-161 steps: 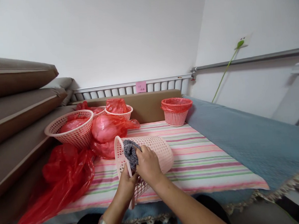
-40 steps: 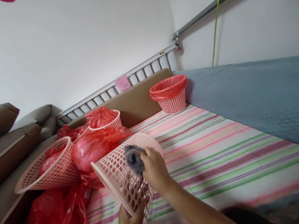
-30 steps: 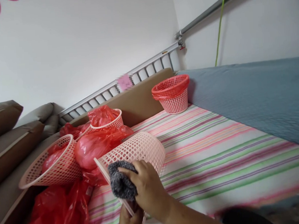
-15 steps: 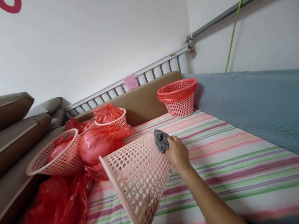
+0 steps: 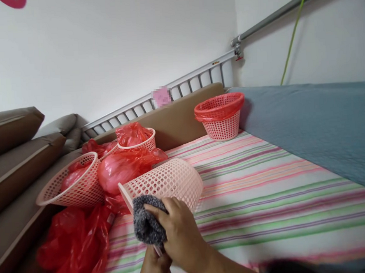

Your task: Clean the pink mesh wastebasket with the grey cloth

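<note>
A pink perforated plastic basket (image 5: 169, 180) is tipped on its side in front of me, its mouth toward the lower left. My right hand (image 5: 183, 231) grips a dark grey fuzzy cloth (image 5: 149, 221) and presses it near the basket's rim. Below it, my left hand (image 5: 155, 264) is closed on the near part of the basket's rim, a bit of which shows between the hands. The cloth and right hand hide much of the mouth.
Left of the basket lie a red plastic bag (image 5: 116, 173), another pink basket (image 5: 83, 192) and crumpled red bags (image 5: 71, 242). A red-lined basket (image 5: 222, 126) stands at the back on the striped sheet (image 5: 266, 197). Grey-brown cushions (image 5: 20, 163) line the left.
My right hand has moved with the cloth from the basket's base down and left to its rim. The basket has turned, and my left hand shows more clearly.
</note>
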Tool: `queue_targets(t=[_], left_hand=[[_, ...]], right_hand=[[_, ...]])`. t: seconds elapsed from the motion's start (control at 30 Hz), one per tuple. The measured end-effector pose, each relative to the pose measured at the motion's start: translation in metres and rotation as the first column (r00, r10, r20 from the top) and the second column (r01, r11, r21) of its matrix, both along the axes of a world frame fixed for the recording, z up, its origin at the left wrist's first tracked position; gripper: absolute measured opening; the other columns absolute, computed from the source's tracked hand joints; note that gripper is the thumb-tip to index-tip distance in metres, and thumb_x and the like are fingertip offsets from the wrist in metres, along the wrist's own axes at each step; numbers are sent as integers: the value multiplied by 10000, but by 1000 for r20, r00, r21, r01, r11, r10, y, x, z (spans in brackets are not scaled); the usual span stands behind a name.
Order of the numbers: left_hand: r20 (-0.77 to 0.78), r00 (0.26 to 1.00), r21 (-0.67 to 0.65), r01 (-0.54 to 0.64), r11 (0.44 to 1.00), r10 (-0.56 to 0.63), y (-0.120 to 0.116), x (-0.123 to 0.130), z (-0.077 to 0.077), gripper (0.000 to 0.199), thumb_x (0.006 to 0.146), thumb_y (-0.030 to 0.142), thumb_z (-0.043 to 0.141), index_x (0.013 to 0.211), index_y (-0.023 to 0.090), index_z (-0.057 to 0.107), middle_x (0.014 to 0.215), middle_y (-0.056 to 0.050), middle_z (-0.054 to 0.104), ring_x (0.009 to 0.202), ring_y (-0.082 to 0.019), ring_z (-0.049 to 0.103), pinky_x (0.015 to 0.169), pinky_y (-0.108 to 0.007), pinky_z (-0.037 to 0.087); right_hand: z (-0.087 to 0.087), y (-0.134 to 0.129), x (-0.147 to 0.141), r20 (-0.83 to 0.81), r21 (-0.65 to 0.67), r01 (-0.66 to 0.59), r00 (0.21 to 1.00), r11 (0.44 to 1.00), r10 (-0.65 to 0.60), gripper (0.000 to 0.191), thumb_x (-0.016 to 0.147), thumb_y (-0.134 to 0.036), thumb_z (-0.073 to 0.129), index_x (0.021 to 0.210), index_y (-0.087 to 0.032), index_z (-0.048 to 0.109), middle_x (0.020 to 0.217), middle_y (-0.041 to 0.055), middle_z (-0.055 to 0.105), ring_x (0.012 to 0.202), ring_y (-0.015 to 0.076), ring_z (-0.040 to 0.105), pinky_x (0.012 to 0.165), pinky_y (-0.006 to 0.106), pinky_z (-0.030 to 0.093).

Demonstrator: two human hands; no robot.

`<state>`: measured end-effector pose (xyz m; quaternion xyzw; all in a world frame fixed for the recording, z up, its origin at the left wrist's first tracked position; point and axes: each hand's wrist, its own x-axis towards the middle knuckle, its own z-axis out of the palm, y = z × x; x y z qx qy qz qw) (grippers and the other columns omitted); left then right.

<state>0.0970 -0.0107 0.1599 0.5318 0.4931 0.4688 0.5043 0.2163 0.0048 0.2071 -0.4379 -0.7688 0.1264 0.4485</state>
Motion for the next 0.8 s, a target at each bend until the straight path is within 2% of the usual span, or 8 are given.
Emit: queue_targets(t=[0.07, 0.13, 0.23, 0.3, 0.37, 0.47, 0.6, 0.8], left_hand=[[-22, 990, 20, 140, 990, -140, 0, -1, -2, 416, 707, 310, 675, 1109, 205, 659, 964, -79, 737, 1023, -347, 622, 866, -446, 527], [-5, 978, 45, 206, 977, -206, -1, -1, -6, 555, 715, 369, 687, 1239, 230, 566, 1162, -65, 669, 1151, -323, 552, 1020, -441, 410], [-8, 950, 81, 313, 946, -313, -6, -6, -19, 653, 763, 392, 662, 1358, 297, 409, 1412, -30, 454, 1304, -260, 404, 1136, -407, 212], [-27, 922, 78, 388, 918, -387, -8, -14, -30, 593, 818, 347, 614, 1358, 369, 372, 1474, 11, 347, 1348, -217, 332, 1149, -377, 164], [-40, 903, 47, 428, 902, -427, -9, -22, -37, 563, 838, 307, 594, 1339, 428, 365, 1475, 40, 343, 1362, -192, 303, 1152, -364, 150], [-49, 899, 2, 435, 900, -435, -8, -31, -40, 560, 836, 300, 598, 1322, 462, 371, 1447, 54, 397, 1368, -182, 289, 1158, -373, 108], [42, 893, -16, 449, 893, -449, -6, -30, -23, 599, 806, 301, 636, 1340, 404, 385, 1442, -1, 414, 1350, -214, 330, 1148, -408, 157], [99, 977, -53, 196, 979, -190, 2, -15, 7, 603, 744, 287, 695, 1304, 275, 469, 1352, -69, 531, 1235, -269, 491, 1079, -411, 345]], right_hand=[[0, 12, 8, 36, 20, 72, 997, 997, -73, 568, 760, -150, 560, 1262, -406, 494, 1048, 32, 533, 943, 211, 465, 820, 331, 356], [-1, 32, 24, 88, 32, 205, 974, 978, -207, 555, 758, -100, 529, 1245, -366, 525, 1031, 44, 546, 935, 209, 472, 812, 318, 352], [-12, 68, 58, 183, 0, 453, 876, 891, -446, 458, 745, -84, 509, 1165, -243, 602, 978, 78, 563, 892, 215, 490, 767, 301, 358], [-24, 90, 82, 245, -54, 608, 777, 792, -580, 371, 750, -99, 496, 1082, -186, 637, 909, 88, 567, 841, 218, 504, 702, 296, 356], [-37, 106, 100, 285, -86, 689, 709, 720, -645, 380, 753, -105, 486, 1100, -180, 619, 887, 85, 569, 821, 217, 513, 653, 291, 342], [-49, 116, 112, 306, -104, 726, 673, 679, -673, 415, 755, -107, 484, 1148, -189, 586, 882, 77, 571, 821, 215, 520, 624, 289, 327], [-45, 112, 100, 297, -83, 689, 707, 720, -642, 421, 748, -106, 501, 1152, -186, 588, 889, 77, 569, 830, 217, 514, 640, 288, 340], [-18, 66, 39, 155, -9, 380, 914, 925, -374, 521, 734, -53, 510, 1208, -259, 571, 998, 76, 565, 917, 216, 498, 783, 306, 373]])
